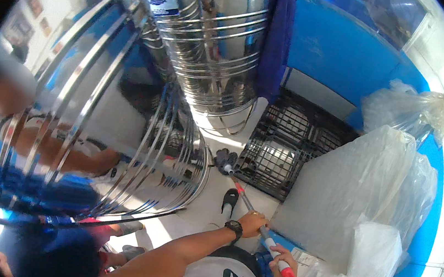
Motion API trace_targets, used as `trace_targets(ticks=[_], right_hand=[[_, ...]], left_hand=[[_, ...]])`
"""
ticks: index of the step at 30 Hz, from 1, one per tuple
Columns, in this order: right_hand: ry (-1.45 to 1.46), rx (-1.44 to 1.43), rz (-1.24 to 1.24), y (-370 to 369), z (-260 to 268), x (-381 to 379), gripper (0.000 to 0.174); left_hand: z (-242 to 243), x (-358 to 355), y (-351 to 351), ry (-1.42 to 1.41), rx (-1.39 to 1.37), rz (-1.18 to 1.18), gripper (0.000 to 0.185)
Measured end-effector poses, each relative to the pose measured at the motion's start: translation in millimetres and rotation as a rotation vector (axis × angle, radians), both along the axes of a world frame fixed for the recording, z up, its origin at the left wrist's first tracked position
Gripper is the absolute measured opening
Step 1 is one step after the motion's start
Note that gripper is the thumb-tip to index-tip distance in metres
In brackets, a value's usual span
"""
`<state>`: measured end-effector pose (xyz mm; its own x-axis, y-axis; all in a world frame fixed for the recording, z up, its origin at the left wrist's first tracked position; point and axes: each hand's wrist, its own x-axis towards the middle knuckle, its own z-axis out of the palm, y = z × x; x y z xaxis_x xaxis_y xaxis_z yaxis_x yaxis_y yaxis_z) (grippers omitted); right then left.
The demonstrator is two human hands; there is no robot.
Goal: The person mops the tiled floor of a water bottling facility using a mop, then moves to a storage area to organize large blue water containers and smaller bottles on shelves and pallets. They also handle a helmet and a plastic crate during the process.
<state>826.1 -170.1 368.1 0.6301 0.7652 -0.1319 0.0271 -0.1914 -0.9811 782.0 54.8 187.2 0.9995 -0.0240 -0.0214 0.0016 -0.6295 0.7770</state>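
Observation:
A mop with a grey handle (246, 199) slants down across the floor, held in both hands. My left hand (252, 224), with a black watch on its wrist, wraps around the middle of the handle. My right hand (283, 267) grips the white upper part near its red end cap (289, 274). The dark grey mop head (226, 160) rests on the tiled floor (214, 198), between a shiny ribbed metal tank (181, 133) and a black plastic crate-like grid (273, 145). One of my feet, in a black shoe (231, 197), stands just below the mop head.
A second tall metal tank (216, 46) stands farther back, beside a dark blue cloth (276, 41). Large plastic-wrapped sheets or bags (340, 194) lean along the right side against a blue wall (341, 49). At lower left, another person in dark clothing (50, 250) is close by.

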Motion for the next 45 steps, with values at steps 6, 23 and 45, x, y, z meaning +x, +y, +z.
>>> trace_targets(ticks=[6,23,45], right_hand=[[0.097,0.099,-0.102,28,-43,26,0.018],[0.048,-0.047,0.133,173,-55,119,0.033],[0.145,-0.058,0.183,212,-140,143,0.020]], left_hand=[[-39,52,42,0.089,0.337,-0.293,0.028],[-88,124,223,0.330,0.225,-0.182,0.031],[-141,129,271,0.753,0.245,-0.043,0.041]])
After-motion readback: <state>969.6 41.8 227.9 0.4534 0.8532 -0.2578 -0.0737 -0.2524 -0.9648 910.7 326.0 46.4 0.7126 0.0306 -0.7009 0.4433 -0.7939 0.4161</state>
